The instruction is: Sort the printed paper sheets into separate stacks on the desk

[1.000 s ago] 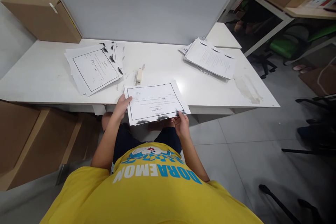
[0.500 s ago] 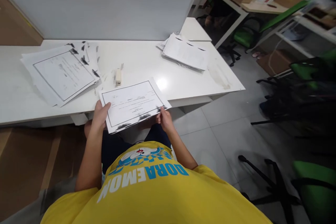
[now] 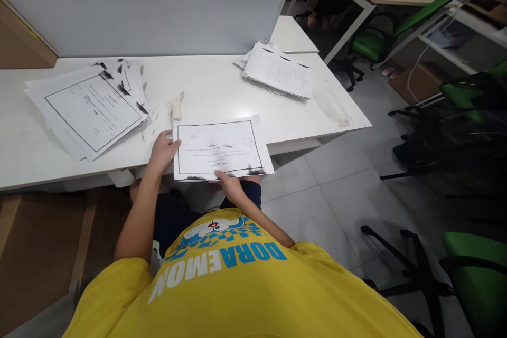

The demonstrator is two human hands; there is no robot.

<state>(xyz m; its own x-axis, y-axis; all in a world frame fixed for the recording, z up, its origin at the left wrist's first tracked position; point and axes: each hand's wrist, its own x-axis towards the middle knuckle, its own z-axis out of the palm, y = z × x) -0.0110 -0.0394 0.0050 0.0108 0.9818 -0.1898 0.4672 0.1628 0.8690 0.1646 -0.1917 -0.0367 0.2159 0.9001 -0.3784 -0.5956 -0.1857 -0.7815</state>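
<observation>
Your right hand [image 3: 231,188] has slid toward your left hand [image 3: 162,153] along the near edge of the sheets [image 3: 219,142]; both pinch them by the desk [image 3: 209,82]. Beyond the hands lie a block [image 3: 177,110] and two piles [image 3: 279,71]; rightward, green chairs [image 3: 369,45] stand on tiles [image 3: 336,185].

A cardboard box [image 3: 21,37] sits beside the grey partition [image 3: 146,5], and green chairs [image 3: 473,253] stand at right.

We read DORAEMON [image 3: 218,268], upside down in blue and white capitals, on the yellow shirt [image 3: 253,301]. On the held sheet [image 3: 216,140], the left papers [image 3: 93,113] between the surface [image 3: 202,79]'s near and far edges, and the stack [image 3: 277,71] by its far right corner, print is too small for us.
</observation>
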